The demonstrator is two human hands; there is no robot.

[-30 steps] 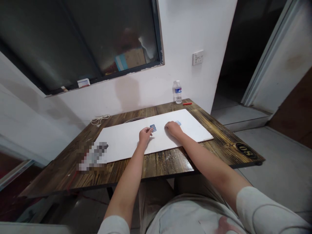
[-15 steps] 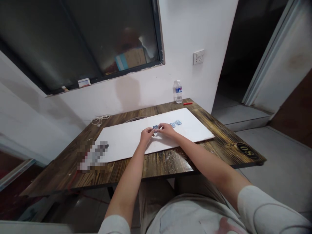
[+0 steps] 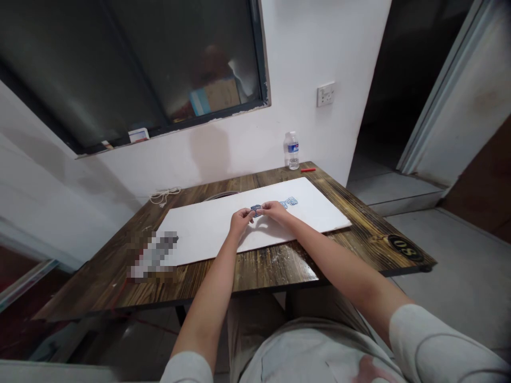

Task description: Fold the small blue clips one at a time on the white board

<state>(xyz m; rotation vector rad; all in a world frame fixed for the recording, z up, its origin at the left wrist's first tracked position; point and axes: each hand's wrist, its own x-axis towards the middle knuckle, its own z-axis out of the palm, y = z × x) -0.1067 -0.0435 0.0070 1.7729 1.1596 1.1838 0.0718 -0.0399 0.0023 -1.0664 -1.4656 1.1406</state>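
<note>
Over the middle of a white board (image 3: 207, 229), both my hands meet at a small dark-blue patterned piece (image 3: 256, 208), too small to name its kind. My left hand (image 3: 241, 219) pinches it from the left with closed fingers. From the right, my right hand (image 3: 274, 210) has its fingers closed on the same piece, hiding part of it. Just beyond my right hand, several similar blue-and-white patterned pieces (image 3: 293, 201) lie close together on the board, partly covered by the hand.
The board rests on a dark wooden table (image 3: 271, 266). A clear water bottle (image 3: 293, 151) and a red pen-like stick (image 3: 308, 170) are at its far right corner. A white cable (image 3: 165, 195) lies at the back left. A blurred-out patch (image 3: 155, 255) covers the board's left end.
My right hand has shifted slightly at the piece, and its fingers now overlap more of the loose pieces behind. More of the dark-blue face shows between my hands. My left hand has hardly moved.
</note>
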